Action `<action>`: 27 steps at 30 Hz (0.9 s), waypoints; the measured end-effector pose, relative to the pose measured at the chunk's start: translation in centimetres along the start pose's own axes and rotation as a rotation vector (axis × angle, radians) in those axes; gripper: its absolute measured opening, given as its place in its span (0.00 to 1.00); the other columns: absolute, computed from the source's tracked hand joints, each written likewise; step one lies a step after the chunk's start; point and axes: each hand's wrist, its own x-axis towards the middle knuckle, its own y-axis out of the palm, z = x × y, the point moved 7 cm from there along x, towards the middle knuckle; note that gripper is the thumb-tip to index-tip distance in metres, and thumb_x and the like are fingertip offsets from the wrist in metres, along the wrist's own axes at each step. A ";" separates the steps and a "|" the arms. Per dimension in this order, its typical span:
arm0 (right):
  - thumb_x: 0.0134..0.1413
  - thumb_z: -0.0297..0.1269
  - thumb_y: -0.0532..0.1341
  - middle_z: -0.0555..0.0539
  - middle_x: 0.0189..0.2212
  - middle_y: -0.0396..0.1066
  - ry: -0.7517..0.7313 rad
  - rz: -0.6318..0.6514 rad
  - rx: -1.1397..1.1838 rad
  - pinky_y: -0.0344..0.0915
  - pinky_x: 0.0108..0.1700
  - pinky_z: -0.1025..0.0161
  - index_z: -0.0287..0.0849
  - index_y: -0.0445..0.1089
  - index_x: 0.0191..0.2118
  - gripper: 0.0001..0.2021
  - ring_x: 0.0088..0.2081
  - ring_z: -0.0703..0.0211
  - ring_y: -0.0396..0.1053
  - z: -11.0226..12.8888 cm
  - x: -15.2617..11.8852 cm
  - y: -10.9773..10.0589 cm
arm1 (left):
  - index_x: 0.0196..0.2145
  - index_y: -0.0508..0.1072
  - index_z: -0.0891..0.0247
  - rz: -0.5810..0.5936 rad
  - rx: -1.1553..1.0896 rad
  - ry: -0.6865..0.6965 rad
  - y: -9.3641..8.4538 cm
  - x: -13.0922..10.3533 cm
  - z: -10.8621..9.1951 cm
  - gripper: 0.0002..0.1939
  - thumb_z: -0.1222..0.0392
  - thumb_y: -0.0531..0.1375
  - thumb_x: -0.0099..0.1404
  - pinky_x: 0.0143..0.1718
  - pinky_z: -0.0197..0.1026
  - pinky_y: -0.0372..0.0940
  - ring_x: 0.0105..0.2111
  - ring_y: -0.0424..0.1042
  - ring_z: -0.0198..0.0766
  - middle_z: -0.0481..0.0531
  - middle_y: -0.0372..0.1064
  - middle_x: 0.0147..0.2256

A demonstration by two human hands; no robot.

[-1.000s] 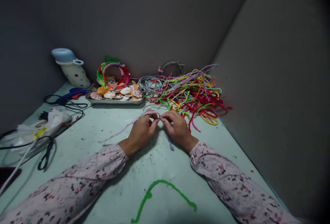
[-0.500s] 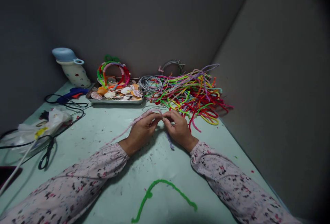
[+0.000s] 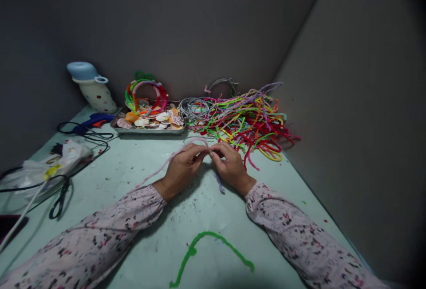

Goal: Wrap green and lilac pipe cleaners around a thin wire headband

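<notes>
My left hand point(image 3: 183, 167) and my right hand point(image 3: 229, 165) meet fingertip to fingertip near the middle of the table, both pinched closed. Between them they hold fuzzy craft stems. A pale pink stem point(image 3: 159, 169) arches over my left hand and trails down toward the left sleeve. The end of a lilac stem point(image 3: 220, 184) hangs below the fingers beside my right hand. Where the two stems meet is hidden by the fingertips. Nearer to me, a bent green stem point(image 3: 209, 233) lies on the table.
A metal tray point(image 3: 151, 131) of shells carries colourful rings point(image 3: 146, 96). Right of it are coiled wire point(image 3: 197, 108) and a heap of coloured stems point(image 3: 249, 116). At left stand a bottle point(image 3: 93, 87), a blue glue gun point(image 3: 91, 123), cables and a plastic bag point(image 3: 66, 158).
The pink stem's arch above my left hand has shifted up slightly. Both hands stay nearly where they were, still pinched together.
</notes>
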 end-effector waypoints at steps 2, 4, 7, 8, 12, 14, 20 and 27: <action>0.60 0.33 0.57 0.46 0.36 0.71 -0.002 -0.005 0.002 0.68 0.40 0.60 0.44 0.69 0.40 0.05 0.39 0.57 0.69 0.0 0.0 0.0 | 0.43 0.75 0.60 -0.003 0.003 0.010 -0.1 0.1 -0.2 0.10 0.64 0.57 0.67 0.41 0.37 0.68 0.37 0.73 0.35 0.51 0.75 0.37; 0.60 0.33 0.57 0.46 0.36 0.71 0.001 -0.008 0.002 0.68 0.40 0.60 0.44 0.69 0.40 0.05 0.39 0.57 0.69 0.1 0.0 -0.1 | 0.44 0.76 0.60 -0.005 0.017 0.019 -0.1 0.2 -0.3 0.10 0.64 0.58 0.67 0.38 0.36 0.68 0.35 0.73 0.34 0.51 0.75 0.36; 0.60 0.33 0.57 0.46 0.35 0.70 0.007 -0.002 0.002 0.68 0.39 0.60 0.44 0.69 0.40 0.05 0.38 0.57 0.69 0.1 0.0 -0.1 | 0.42 0.77 0.60 -0.009 0.053 0.025 -0.2 0.2 -0.3 0.09 0.64 0.58 0.66 0.37 0.36 0.68 0.34 0.74 0.34 0.51 0.76 0.35; 0.60 0.33 0.57 0.46 0.35 0.70 0.008 -0.001 0.002 0.68 0.39 0.60 0.44 0.69 0.40 0.05 0.37 0.58 0.69 0.1 0.0 -0.1 | 0.42 0.77 0.60 -0.012 0.064 0.026 -0.2 0.2 -0.3 0.09 0.64 0.58 0.66 0.36 0.36 0.68 0.34 0.74 0.34 0.51 0.76 0.35; 0.60 0.33 0.57 0.46 0.36 0.70 -0.004 -0.005 -0.003 0.68 0.40 0.60 0.44 0.69 0.40 0.05 0.38 0.57 0.69 0.0 0.0 0.0 | 0.42 0.77 0.60 -0.008 0.084 0.028 0.0 0.1 0.1 0.09 0.64 0.59 0.66 0.37 0.36 0.68 0.35 0.74 0.35 0.51 0.76 0.36; 0.61 0.33 0.57 0.46 0.36 0.71 -0.008 -0.004 -0.002 0.68 0.41 0.60 0.44 0.69 0.40 0.05 0.39 0.57 0.69 0.0 0.0 0.0 | 0.42 0.77 0.60 0.000 0.085 0.029 0.0 0.1 0.3 0.09 0.65 0.58 0.66 0.37 0.36 0.68 0.36 0.74 0.35 0.52 0.76 0.36; 0.60 0.32 0.58 0.46 0.36 0.71 -0.022 0.007 -0.003 0.68 0.43 0.59 0.44 0.69 0.40 0.04 0.40 0.57 0.69 0.2 0.0 0.0 | 0.39 0.76 0.62 -0.017 0.092 0.047 -0.1 0.1 0.1 0.07 0.67 0.58 0.65 0.38 0.37 0.68 0.36 0.74 0.36 0.52 0.76 0.35; 0.60 0.32 0.58 0.46 0.36 0.71 -0.041 0.006 0.006 0.67 0.43 0.60 0.44 0.70 0.40 0.05 0.40 0.57 0.69 0.3 0.0 0.1 | 0.39 0.73 0.62 0.015 0.121 0.013 0.2 0.2 0.3 0.05 0.66 0.57 0.66 0.37 0.36 0.66 0.35 0.72 0.35 0.50 0.73 0.34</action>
